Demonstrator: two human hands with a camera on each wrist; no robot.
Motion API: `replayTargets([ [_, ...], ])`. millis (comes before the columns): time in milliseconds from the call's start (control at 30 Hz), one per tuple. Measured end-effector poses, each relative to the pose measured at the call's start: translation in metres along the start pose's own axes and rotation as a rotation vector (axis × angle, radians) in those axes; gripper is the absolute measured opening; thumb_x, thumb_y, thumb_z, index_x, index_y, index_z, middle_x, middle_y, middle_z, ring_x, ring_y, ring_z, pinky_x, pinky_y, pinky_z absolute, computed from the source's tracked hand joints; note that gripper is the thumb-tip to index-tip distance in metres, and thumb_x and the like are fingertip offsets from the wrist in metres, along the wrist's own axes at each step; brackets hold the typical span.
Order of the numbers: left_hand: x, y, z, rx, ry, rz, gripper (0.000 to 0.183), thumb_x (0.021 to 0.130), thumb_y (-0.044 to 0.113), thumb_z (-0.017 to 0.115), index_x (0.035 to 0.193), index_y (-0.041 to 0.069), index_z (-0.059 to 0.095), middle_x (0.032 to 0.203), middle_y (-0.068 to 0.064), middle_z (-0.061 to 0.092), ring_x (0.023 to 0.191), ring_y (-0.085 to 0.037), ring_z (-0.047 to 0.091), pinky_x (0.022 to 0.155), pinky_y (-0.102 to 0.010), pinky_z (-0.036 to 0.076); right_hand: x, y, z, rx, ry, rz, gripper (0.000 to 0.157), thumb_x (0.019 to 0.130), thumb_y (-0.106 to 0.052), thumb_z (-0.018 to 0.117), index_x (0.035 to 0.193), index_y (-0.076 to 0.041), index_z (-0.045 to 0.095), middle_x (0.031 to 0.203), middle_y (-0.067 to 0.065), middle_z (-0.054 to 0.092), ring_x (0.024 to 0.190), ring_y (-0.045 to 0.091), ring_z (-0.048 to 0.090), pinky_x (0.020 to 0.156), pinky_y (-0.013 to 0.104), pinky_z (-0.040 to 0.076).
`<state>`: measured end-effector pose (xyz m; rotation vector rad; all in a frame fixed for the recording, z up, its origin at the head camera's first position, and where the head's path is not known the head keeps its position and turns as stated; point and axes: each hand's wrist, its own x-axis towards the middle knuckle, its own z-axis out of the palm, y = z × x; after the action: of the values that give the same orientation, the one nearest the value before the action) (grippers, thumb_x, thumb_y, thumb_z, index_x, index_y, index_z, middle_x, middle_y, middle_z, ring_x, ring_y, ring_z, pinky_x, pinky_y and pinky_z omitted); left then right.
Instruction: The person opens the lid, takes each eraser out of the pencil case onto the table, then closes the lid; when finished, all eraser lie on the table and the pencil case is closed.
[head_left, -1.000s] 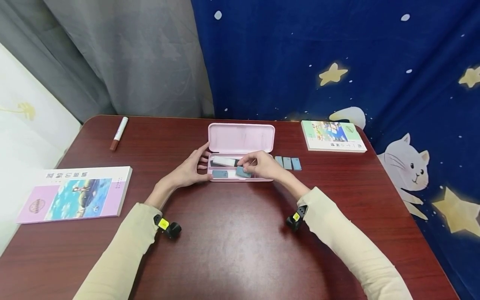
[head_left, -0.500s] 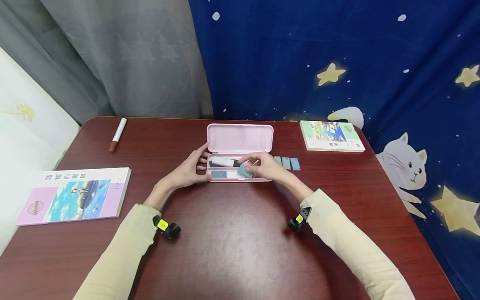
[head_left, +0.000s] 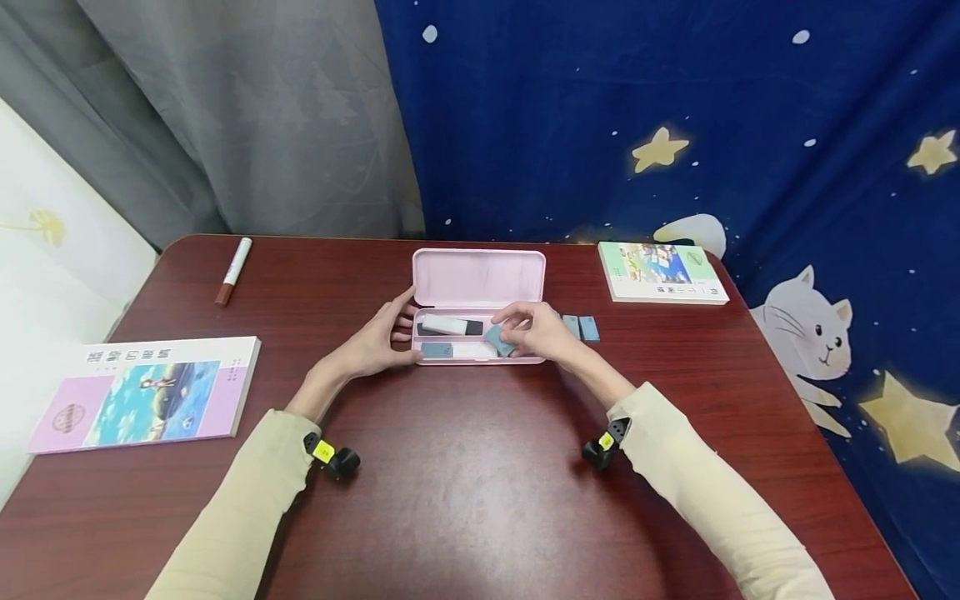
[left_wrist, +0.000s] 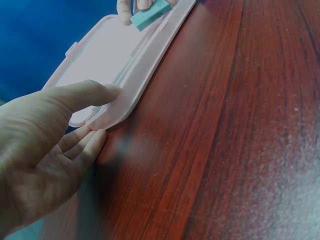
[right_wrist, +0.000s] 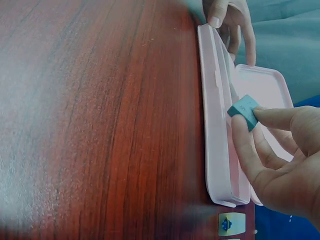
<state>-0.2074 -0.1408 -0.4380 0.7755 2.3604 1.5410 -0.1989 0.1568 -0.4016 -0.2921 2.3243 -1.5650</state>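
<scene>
Held block: a blue-grey block (head_left: 497,340) over the right half of the pink case (head_left: 465,361), tilted, one corner pointing down in the right wrist view.
Slip risk: the block is held near one end by the fingertips; a loosened thumb could probably let it turn and drop askew.
Rim risk: released at this slant, it might catch on the near wall or the divider (head_left: 459,337) rather than lie flat — the tilt being the likely cause.
Shift risk: a bump against the light-looking case could slide it, should the left hand's touch slacken.
Knock risk: the loose blocks (head_left: 589,328) sit on the table (head_left: 480,500) just right of the case; a low sweep of the right hand could scatter them.
Right hand (head_left: 542,333): enters from the near right, above the case's right end, thumb and fingers pinching the held block.
Left hand (head_left: 371,342): spread across the left end — thumb on the near corner, index finger reaching far toward the hinge side.
Case contents: a second block (head_left: 437,350), near left; a white-and-black marker (head_left: 444,325) in the far compartment.
Lid (head_left: 478,277): laid back on the far side.
</scene>
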Motion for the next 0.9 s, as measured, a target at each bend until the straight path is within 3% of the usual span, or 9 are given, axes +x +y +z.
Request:
replayTargets([
  [167, 0.0, 0.0, 0.0, 0.011, 0.0, -0.002, 0.105, 0.077, -0.003, 0.078, 0.154, 0.004, 0.008, 0.134, -0.025, 0.036, 0.117, -0.037, 0.044, 0.099, -0.049, 0.043, -0.003, -0.001, -0.002, 0.111, 0.02, 0.06, 0.029, 0.089, 0.005, 0.062, 0.118, 0.007, 0.061, 0.096, 0.02, 0.058, 0.075, 0.02, 0.061, 0.07, 0.043, 0.058],
  [400, -0.002, 0.001, -0.002, 0.015, -0.001, -0.01, 0.104, 0.077, -0.003, 0.077, 0.154, 0.004, 0.009, 0.134, -0.024, 0.036, 0.117, -0.036, 0.044, 0.099, -0.049, 0.043, -0.006, 0.002, -0.003, 0.189, 0.031, 0.077, 0.028, 0.089, 0.005, 0.062, 0.116, 0.009, 0.058, 0.092, 0.019, 0.058, 0.073, 0.021, 0.062, 0.07, 0.045, 0.058],
  [733, -0.001, -0.002, -0.001, 0.001, 0.003, 0.008, 0.103, 0.077, -0.004, 0.077, 0.154, 0.003, 0.009, 0.134, -0.025, 0.036, 0.117, -0.037, 0.045, 0.099, -0.049, 0.043, -0.014, 0.009, -0.015, 0.247, 0.059, 0.051, 0.031, 0.088, 0.007, 0.062, 0.118, 0.014, 0.054, 0.089, 0.018, 0.059, 0.073, 0.018, 0.062, 0.07, 0.043, 0.058],
  [900, -0.001, -0.003, 0.0, 0.018, 0.003, 0.014, 0.103, 0.076, -0.004, 0.078, 0.154, 0.002, 0.01, 0.133, -0.026, 0.037, 0.117, -0.037, 0.045, 0.098, -0.049, 0.044, -0.02, 0.011, -0.024, 0.248, 0.098, 0.084, 0.03, 0.088, 0.007, 0.062, 0.117, 0.011, 0.056, 0.09, 0.018, 0.06, 0.073, 0.019, 0.062, 0.072, 0.044, 0.057],
])
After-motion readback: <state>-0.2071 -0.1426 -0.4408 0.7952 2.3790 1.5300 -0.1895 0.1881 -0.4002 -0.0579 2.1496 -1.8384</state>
